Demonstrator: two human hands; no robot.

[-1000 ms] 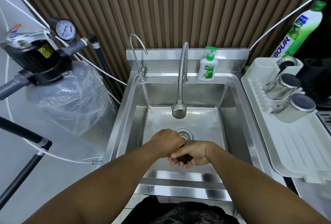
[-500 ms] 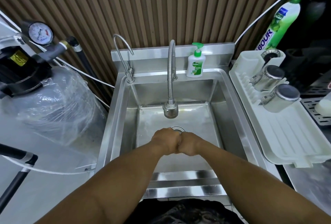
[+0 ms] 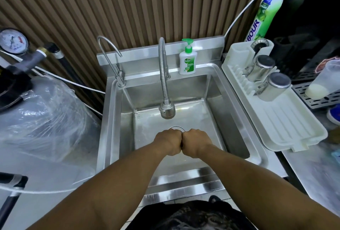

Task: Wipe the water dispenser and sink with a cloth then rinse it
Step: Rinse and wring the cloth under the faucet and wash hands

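Over the steel sink (image 3: pixel 110 119), just in front of the drain (image 3: pixel 176 128), my left hand (image 3: pixel 168 142) and my right hand (image 3: pixel 196 142) are clenched into fists, knuckles pressed together. Between them they grip a dark cloth (image 3: pixel 181 144); only a thin dark sliver of it shows where the fists meet. The flexible spray faucet (image 3: pixel 166 108) hangs above the basin, just beyond my hands, and no water runs from it. A thin gooseneck dispenser tap (image 3: pixel 110 60) stands at the sink's back left corner.
A soap pump bottle (image 3: pixel 188 60) stands on the back ledge. To the right lies a white drain tray (image 3: pixel 287 123) with two steel cups (image 3: pixel 276 86), a green detergent bottle (image 3: pixel 265 11) and a milky plastic cup (image 3: pixel 323 82). On the left sit a plastic-wrapped tank (image 3: pixel 46 115) and a pressure gauge (image 3: pixel 12 41).
My hands went from an overlapping hold with the dark cloth showing under the right palm to two tight fists side by side. The cloth is now almost hidden. My view shifted rightward.
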